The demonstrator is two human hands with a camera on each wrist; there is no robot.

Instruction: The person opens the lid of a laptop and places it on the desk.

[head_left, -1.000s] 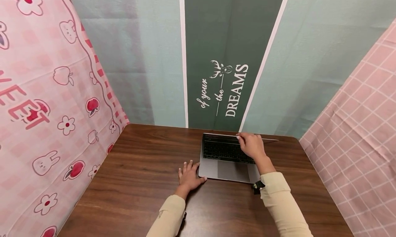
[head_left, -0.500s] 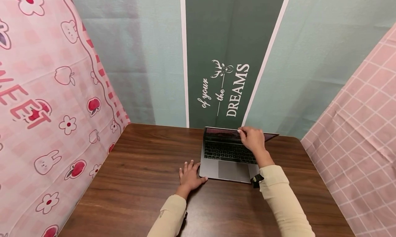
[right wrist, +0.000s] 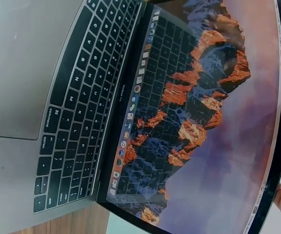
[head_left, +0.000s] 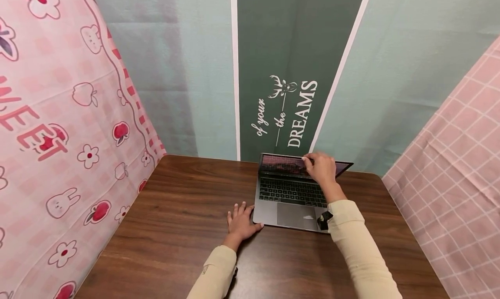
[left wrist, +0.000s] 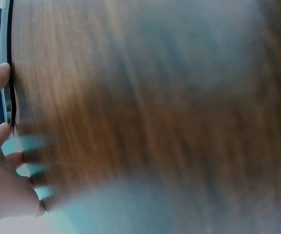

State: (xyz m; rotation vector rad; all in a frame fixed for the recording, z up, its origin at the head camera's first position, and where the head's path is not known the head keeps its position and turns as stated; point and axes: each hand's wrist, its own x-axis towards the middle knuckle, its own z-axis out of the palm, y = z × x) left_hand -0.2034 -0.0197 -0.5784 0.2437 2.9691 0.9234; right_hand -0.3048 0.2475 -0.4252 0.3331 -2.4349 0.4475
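A grey laptop (head_left: pixel 266 213) stands toward the back of the table, its lid partly raised. My right hand (head_left: pixel 323 169) grips the top edge of the lid, thumb on the screen side and fingers behind. In the right wrist view the screen (right wrist: pixel 213 122) is lit with a mountain picture and mirrors the keyboard (right wrist: pixel 77 97). My left hand (head_left: pixel 241 223) lies at the laptop's front left corner with its fingers spread on the wood. Its thumb touches the front edge there. My right sleeve hides the laptop's front right corner.
The brown wooden table (head_left: pixel 175 229) backs onto a green and blue cloth (head_left: pixel 207 73). A pink patterned cloth (head_left: pixel 101 169) hangs along the left side. On the right hangs a pink checked cloth (head_left: pixel 453 160).
My right hand has lifted the laptop lid from nearly flat to a wider tilt, so the screen now shows. My left hand has stayed in place at the corner.
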